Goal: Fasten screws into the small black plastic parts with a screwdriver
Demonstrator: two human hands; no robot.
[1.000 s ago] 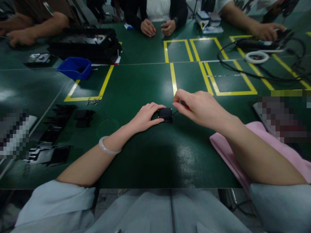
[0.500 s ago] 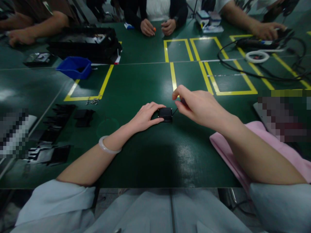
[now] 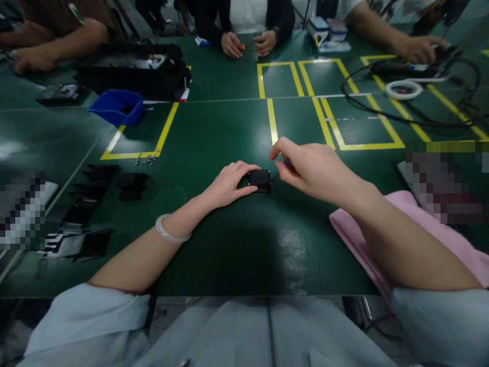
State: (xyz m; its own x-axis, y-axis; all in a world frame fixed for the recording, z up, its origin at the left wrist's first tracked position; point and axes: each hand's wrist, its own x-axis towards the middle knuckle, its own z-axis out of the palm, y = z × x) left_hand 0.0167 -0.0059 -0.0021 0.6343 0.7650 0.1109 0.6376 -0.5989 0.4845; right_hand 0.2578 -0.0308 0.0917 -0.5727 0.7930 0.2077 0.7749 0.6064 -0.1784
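A small black box [image 3: 260, 179] with bright screw-like dots at its corners lies on the green table in front of me. My left hand [image 3: 231, 184] grips it from the left, thumb along the near side and fingers along the far side. On the other side, my right hand [image 3: 305, 165] is curled round a dark screwdriver, its handle mostly hidden in the fingers. The thin screwdriver shaft [image 3: 274, 177] slants down to the box's right edge; whether its tip sits in a screw is too small to tell.
Small silver screws [image 3: 147, 159] lie in a loose pile to the left, near a blue bin [image 3: 116, 107]. Black parts [image 3: 130, 185] and packets [image 3: 95, 243] are spread at left. A pink cloth [image 3: 405, 209] lies under my right forearm. Co-workers' hands [image 3: 248, 45] rest across the table.
My right hand has shifted very slightly down and its fingers have turned a little around the screwdriver. The left hand and the box stay in place.
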